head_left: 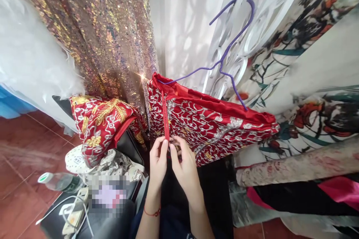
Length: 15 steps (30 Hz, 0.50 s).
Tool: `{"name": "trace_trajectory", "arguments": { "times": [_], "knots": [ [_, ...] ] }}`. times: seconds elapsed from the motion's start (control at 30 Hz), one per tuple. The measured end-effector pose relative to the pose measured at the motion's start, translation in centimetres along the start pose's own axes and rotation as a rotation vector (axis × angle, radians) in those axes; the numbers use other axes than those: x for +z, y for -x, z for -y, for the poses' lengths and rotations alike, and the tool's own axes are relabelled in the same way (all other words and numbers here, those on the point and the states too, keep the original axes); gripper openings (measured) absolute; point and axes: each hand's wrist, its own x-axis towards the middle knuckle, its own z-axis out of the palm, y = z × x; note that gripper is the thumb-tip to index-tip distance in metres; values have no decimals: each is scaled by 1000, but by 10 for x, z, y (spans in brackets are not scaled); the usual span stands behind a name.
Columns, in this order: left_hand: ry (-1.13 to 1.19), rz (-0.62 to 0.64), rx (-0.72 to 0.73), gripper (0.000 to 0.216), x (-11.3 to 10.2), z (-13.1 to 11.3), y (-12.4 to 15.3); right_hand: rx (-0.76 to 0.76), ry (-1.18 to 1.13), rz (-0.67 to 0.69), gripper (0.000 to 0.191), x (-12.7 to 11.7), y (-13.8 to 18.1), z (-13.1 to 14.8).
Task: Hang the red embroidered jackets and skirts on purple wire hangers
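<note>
The left hand (157, 158) has its grip closed on a narrow red strap (166, 117), pinched near the lower end between thumb and finger. The right hand (185, 160) is just beside, thumb and fingers curled at the same spot; whether its grip also holds the strap, I cannot tell. The strap lies against a red garment (204, 123) with silver embroidery, spread below a purple hanger (221, 59). To the left are a gold-embroidered red piece (97, 125), a sequined cloth (109, 26) and a bottle (60, 182).
</note>
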Motion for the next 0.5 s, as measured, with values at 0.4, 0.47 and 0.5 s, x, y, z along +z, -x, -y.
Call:
{"name": "trace_trajectory", "arguments": {
  "times": [0.4,0.47,0.5],
  "knots": [
    [-80,1,90,23,-3,-5,-1,-13,-134,-51,17,0,-5,-9],
    [-84,3,93,21,-6,-5,-1,-16,-126,-36,13,1,-5,-10],
    [-89,3,97,20,-7,-6,0,-11,-129,-26,13,3,-4,-11]
  ]
}}
